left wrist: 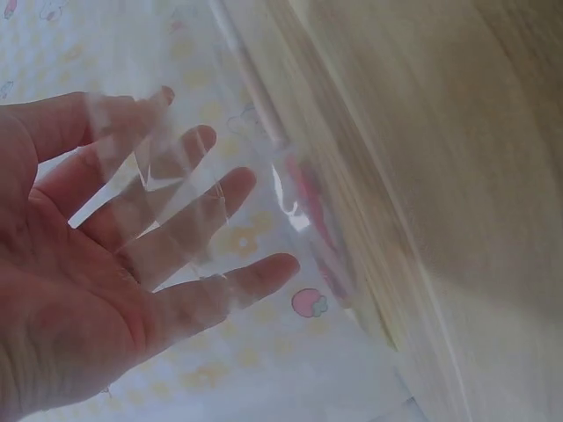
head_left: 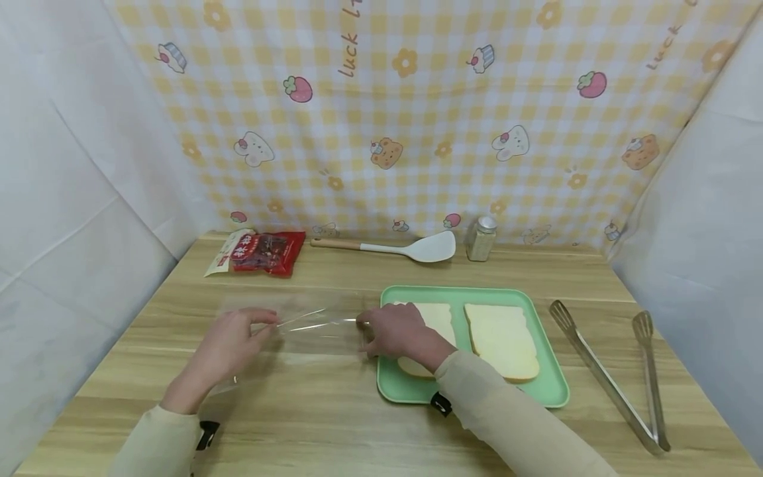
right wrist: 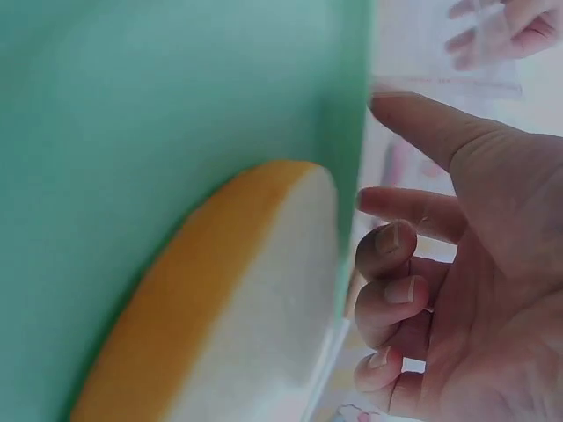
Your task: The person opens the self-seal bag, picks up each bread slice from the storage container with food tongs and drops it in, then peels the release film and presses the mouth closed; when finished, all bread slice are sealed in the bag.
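Film (head_left: 318,341): spreading clear above the bench (head_left: 334,424), left of centre.
Left hand (head_left: 229,344): pinching its near edge.
Right hand (head_left: 399,328): meeting its other end, well apart from the left; grip cannot be told.
Bread slices (head_left: 503,341): lying on the green tray (head_left: 387,392), right of centre.
Film work: apparently starting; bread is set out, no topping is showing.

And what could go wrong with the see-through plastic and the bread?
The clear plastic looks thin, so it might crumple or slip from the left hand's thumb and finger. The right hand is partly over the left bread slice, so it might squash or nudge it if it drops lower.
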